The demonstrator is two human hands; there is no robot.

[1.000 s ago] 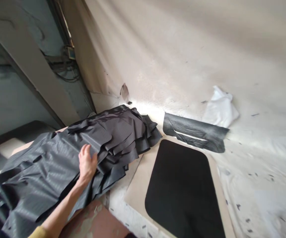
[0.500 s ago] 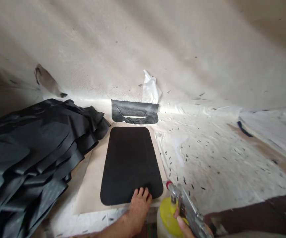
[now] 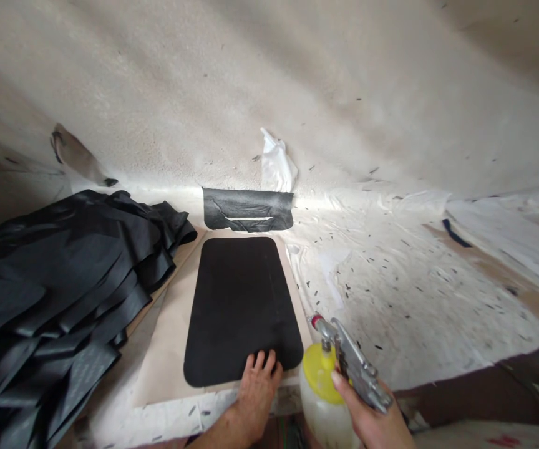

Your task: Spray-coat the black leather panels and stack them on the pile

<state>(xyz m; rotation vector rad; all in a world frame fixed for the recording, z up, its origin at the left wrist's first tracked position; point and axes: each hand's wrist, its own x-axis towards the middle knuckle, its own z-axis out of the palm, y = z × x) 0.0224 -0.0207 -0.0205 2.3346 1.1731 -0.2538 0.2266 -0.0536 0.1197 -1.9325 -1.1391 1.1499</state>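
Beside sheeting point(image 3: 405, 274), right hand point(image 3: 376, 416) clasps sprayer point(image 3: 320, 373); left hand point(image 3: 256, 393), unclenched, palm down on panel point(image 3: 239, 305).

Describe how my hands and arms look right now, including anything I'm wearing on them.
Your left hand and right hand are both ungloved. The left forearm is uncovered where it shows clearly, with no watch or band visible at the wrist. The picture's bottom edge cuts off your right arm, so I can't tell whether it's sleeved.

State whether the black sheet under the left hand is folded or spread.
Spread: the black sheet lies flat, four rounded corners showing.
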